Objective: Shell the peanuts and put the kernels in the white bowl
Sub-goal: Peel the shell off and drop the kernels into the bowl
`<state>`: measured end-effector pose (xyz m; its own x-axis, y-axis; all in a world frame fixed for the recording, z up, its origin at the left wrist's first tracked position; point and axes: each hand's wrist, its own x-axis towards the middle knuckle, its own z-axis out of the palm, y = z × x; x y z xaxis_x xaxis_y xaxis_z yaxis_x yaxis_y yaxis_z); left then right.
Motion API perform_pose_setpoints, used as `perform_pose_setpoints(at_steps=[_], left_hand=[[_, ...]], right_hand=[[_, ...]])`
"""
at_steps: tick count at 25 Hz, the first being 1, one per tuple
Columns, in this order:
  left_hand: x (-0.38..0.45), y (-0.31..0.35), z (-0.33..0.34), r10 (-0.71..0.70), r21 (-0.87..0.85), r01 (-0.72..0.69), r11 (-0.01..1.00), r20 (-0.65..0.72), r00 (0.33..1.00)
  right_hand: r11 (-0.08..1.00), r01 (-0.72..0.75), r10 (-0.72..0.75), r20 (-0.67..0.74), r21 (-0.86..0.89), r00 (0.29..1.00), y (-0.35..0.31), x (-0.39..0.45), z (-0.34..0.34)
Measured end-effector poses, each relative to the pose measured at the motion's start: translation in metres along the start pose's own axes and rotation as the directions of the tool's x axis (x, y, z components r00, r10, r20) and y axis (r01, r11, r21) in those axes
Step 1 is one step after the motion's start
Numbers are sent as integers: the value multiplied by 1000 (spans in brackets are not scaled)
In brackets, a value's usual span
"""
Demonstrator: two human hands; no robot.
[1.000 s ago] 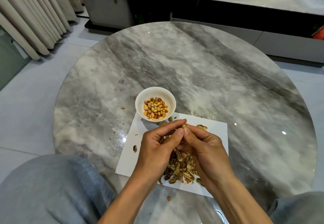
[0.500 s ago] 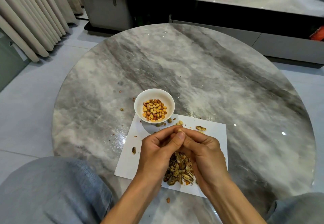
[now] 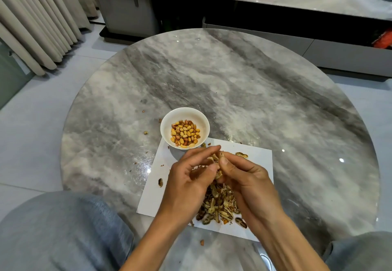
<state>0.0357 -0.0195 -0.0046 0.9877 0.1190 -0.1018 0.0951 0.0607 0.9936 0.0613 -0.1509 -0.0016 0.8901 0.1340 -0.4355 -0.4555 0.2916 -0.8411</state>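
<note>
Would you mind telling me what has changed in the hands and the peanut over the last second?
The left hand and right hand have drawn slightly apart at the fingertips, and the peanut shell pinched between them is now cracked open, its pieces showing. The white bowl of kernels, the white paper and the shell pile stayed as they were.

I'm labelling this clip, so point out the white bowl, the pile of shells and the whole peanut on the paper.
white bowl (image 3: pixel 201 116): head view, bare inner wall.
pile of shells (image 3: pixel 218 205): head view, middle of heap.
whole peanut (image 3: pixel 242 154): head view, its shell.
</note>
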Motion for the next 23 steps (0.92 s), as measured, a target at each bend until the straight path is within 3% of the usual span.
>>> perform_pose_setpoints(at_steps=[3, 7, 15, 23], left_hand=[[2, -2, -5, 141, 216, -143, 966, 25, 990], [4, -2, -11, 201, 314, -197, 929, 22, 979], [6, 1, -9, 226, 123, -222, 967, -21, 974], [8, 4, -12, 182, 4, -183, 983, 82, 980]], right_hand=[[997, 13, -9, 50, -82, 999, -7, 1, -7], [953, 107, -80, 105, -283, 991, -17, 1, -11], [966, 158, -133, 129, -203, 983, -20, -1, -12], [974, 117, -85, 162, -194, 983, -26, -2, -13]])
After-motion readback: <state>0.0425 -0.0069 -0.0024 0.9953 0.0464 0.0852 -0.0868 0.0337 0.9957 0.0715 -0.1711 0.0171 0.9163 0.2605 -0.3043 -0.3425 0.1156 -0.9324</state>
